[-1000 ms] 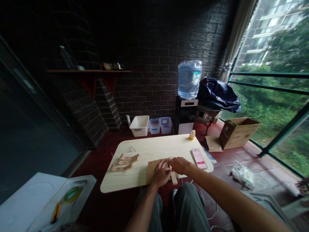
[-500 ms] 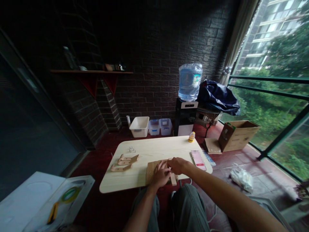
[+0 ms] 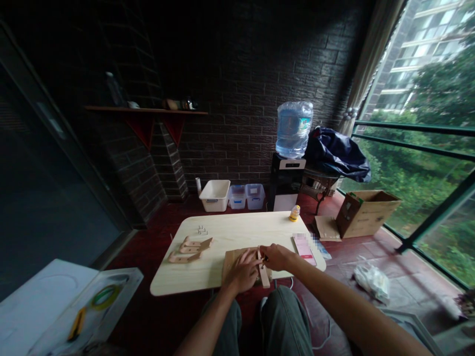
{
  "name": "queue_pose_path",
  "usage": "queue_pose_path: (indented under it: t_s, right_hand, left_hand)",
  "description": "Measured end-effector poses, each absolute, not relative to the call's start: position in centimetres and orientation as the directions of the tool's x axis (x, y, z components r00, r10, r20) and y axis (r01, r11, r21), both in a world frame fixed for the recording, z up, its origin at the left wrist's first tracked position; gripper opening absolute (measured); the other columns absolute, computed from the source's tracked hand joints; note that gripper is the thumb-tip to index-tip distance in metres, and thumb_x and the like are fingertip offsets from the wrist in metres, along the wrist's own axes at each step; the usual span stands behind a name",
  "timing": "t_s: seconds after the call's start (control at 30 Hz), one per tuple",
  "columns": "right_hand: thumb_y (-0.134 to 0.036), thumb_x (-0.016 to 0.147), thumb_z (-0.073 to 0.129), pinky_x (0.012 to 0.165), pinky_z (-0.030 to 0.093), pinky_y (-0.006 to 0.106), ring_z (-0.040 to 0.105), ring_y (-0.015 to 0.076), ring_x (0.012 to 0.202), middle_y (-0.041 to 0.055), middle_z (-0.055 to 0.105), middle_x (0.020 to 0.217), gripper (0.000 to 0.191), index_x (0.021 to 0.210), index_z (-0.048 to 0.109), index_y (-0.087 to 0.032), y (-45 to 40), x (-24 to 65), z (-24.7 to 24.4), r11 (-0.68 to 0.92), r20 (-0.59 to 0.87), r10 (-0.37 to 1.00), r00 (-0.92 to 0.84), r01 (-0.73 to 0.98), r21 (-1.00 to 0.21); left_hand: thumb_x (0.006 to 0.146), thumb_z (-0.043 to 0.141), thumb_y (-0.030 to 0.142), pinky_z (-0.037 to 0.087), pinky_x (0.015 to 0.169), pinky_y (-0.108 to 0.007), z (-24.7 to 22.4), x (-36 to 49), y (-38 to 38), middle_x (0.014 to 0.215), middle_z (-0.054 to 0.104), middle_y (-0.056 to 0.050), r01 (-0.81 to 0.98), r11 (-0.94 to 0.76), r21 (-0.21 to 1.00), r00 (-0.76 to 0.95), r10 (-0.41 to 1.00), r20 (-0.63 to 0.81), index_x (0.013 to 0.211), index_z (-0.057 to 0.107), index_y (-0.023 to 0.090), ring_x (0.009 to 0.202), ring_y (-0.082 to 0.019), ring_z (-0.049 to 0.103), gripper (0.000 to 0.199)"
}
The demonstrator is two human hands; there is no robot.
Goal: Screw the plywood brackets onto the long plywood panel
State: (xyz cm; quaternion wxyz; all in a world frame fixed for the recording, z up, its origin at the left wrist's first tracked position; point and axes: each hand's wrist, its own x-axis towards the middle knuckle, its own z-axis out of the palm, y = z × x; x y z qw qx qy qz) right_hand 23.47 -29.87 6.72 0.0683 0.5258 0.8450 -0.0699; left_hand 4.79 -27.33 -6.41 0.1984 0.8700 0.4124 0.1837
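A pale wooden strip (image 3: 264, 278) with a dark hole or screw in it lies on a brown cardboard piece (image 3: 229, 262) at the table's front edge. My left hand (image 3: 244, 272) rests over the cardboard, its fingers bent against the strip's left side and gripping it. My right hand (image 3: 276, 256) is closed at the strip's far end, with fingertips pinched over a small dark thing I cannot make out. To the left lie several curved wooden pieces (image 3: 185, 258). Behind them, several small metal screws or hooks (image 3: 202, 230) stand on the pale table (image 3: 237, 225).
A pink-screened phone (image 3: 303, 247) and a small yellow-capped bottle (image 3: 294, 213) are on the table's right side. An open white case (image 3: 122, 287) with a yellow-handled tool is at lower left. Beyond stand plastic bins (image 3: 215, 195), a water dispenser (image 3: 287, 178) and a cardboard box (image 3: 365, 217).
My hands have parted slightly at the strip, so more of it shows between them. The right fingers have shifted a little to the right. The camera view has tilted slightly.
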Motion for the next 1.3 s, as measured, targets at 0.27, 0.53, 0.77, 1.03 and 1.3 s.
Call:
queue_pose_path:
  t_s: [0.27, 0.53, 0.77, 1.03, 1.3]
  right_hand:
    - [-0.027, 0.091, 0.053, 0.077, 0.052, 0.030, 0.071, 0.0248, 0.098, 0.0127, 0.075, 0.106, 0.028, 0.115, 0.064, -0.018, -30.3, 23.5, 7.9, 0.444, -0.189, 0.878, -0.440, 0.896, -0.025]
    - [-0.024, 0.094, 0.050, 0.080, 0.055, 0.032, 0.072, 0.0255, 0.098, 0.0148, 0.074, 0.107, 0.027, 0.114, 0.066, -0.016, -30.1, 22.7, 7.6, 0.456, -0.194, 0.876, -0.443, 0.889, 0.030]
    - [-0.028, 0.092, 0.054, 0.081, 0.055, 0.034, 0.070, 0.0270, 0.101, 0.0151, 0.073, 0.110, 0.027, 0.115, 0.064, -0.016, -30.1, 22.9, 7.0, 0.420, -0.198, 0.889, -0.412, 0.907, 0.000]
    - [-0.029, 0.091, 0.053, 0.081, 0.054, 0.036, 0.070, 0.0285, 0.102, 0.0181, 0.071, 0.112, 0.034, 0.121, 0.060, -0.014, -29.8, 22.8, 6.2, 0.378, -0.210, 0.906, -0.367, 0.926, 0.015]
    - [-0.021, 0.090, 0.053, 0.077, 0.056, 0.035, 0.071, 0.0290, 0.098, 0.0180, 0.073, 0.107, 0.031, 0.118, 0.062, -0.013, -29.8, 22.3, 7.9, 0.435, -0.198, 0.887, -0.417, 0.898, 0.061]
  left_hand:
    - [0.099, 0.044, 0.036, 0.024, 0.123, -0.051, -7.8, 5.5, -28.2, 0.156, 0.041, 0.006, 0.675, -0.605, 0.423, 0.516, 0.796, 0.315, 0.129, 0.061, 0.038, 0.150, -0.023, 0.024, 0.034]
    - [0.101, 0.042, 0.038, 0.025, 0.123, -0.048, -8.2, 5.7, -28.6, 0.154, 0.044, 0.005, 0.690, -0.616, 0.380, 0.487, 0.783, 0.387, 0.130, 0.059, 0.037, 0.149, -0.021, 0.027, 0.034]
    - [0.097, 0.049, 0.039, 0.025, 0.122, -0.047, -7.0, 5.8, -28.3, 0.150, 0.049, 0.004, 0.664, -0.532, 0.526, 0.444, 0.846, 0.295, 0.113, 0.068, 0.033, 0.149, -0.021, 0.027, 0.026]
    - [0.088, 0.061, 0.039, 0.026, 0.122, -0.047, -5.7, 5.5, -27.0, 0.148, 0.052, 0.001, 0.651, -0.450, 0.611, 0.479, 0.868, 0.128, 0.096, 0.077, 0.031, 0.147, -0.025, 0.031, 0.020]
    - [0.085, 0.065, 0.043, 0.024, 0.123, -0.045, -6.3, 5.7, -26.4, 0.150, 0.050, 0.001, 0.641, -0.454, 0.619, 0.495, 0.861, 0.119, 0.099, 0.079, 0.033, 0.147, -0.026, 0.033, 0.022]
